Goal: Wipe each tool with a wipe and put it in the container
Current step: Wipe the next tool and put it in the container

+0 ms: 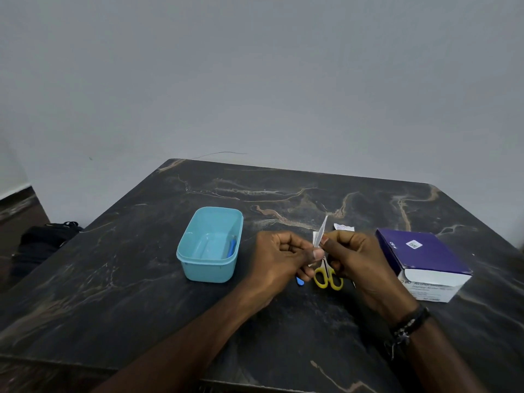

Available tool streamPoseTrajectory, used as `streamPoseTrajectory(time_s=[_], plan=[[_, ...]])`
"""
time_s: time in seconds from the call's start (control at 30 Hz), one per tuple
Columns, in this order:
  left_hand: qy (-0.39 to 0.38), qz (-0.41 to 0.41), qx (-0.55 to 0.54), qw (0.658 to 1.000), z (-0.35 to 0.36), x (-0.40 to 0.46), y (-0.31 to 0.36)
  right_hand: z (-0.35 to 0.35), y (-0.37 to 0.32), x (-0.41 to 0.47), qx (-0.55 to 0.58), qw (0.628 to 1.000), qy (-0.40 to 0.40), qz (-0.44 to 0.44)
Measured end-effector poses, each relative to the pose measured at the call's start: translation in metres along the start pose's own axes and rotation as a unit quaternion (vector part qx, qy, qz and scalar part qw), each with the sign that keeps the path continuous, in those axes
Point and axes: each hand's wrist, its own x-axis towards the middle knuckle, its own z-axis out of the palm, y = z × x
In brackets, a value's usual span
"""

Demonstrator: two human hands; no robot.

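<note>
A slim silver tool [323, 226], like tweezers, points up and away between my two hands above the table's middle. My right hand [351, 252] pinches its lower part. My left hand [283, 255] presses a white wipe [314, 238] against the tool with thumb and fingers. Yellow-handled scissors [329, 277] lie on the table under my hands, their blades hidden. A blue tool end [300, 281] shows beneath my left hand. The light blue container [208, 275] stands open to the left, with a blue tool [232, 248] lying along its right wall.
A purple and white box of alcohol swabs [425, 262] sits to the right. A torn white wrapper [343, 227] lies behind my right hand. The dark marbled table [141, 293] meets a grey wall at the back. A black bag [42, 239] rests on the floor at left.
</note>
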Motion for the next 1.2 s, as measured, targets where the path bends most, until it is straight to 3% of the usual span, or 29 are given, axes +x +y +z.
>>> streamPoseTrajectory(time_s=[0.17,0.47,0.57,0.7,0.83,0.93,1.07,1.2], plan=[[-0.001,0.002,0.005,1.0,-0.0004,-0.001,-0.0005,-0.0029,0.0008,0.0002,-0.006,1.0,-0.008,0.009],[-0.03,-0.012,-0.012,0.999,0.0039,-0.0026,0.0002,-0.0038,0.0018,0.0049,0.037,0.991,0.126,-0.039],[-0.029,-0.011,-0.008,0.999,0.0043,-0.003,0.0002,-0.005,0.0027,0.0045,0.031,0.992,0.117,-0.031],[-0.008,-0.003,-0.003,1.0,0.0003,-0.0013,0.0007,-0.0006,0.0029,0.0014,0.02,0.999,0.033,0.009],[-0.005,-0.004,-0.001,1.0,-0.0008,-0.001,0.0003,-0.0009,0.0019,0.0008,0.002,1.0,0.001,0.025],[-0.009,-0.009,-0.006,1.0,0.0,-0.0008,0.0002,-0.0005,-0.0002,0.0009,0.007,1.0,0.025,0.012],[-0.031,-0.016,-0.012,0.999,0.0035,-0.003,0.0013,-0.0055,0.0011,0.0054,0.041,0.992,0.115,0.005],[-0.033,-0.018,-0.007,0.999,0.005,-0.0045,0.0014,-0.0076,0.0024,0.0045,0.043,0.993,0.109,0.006]])
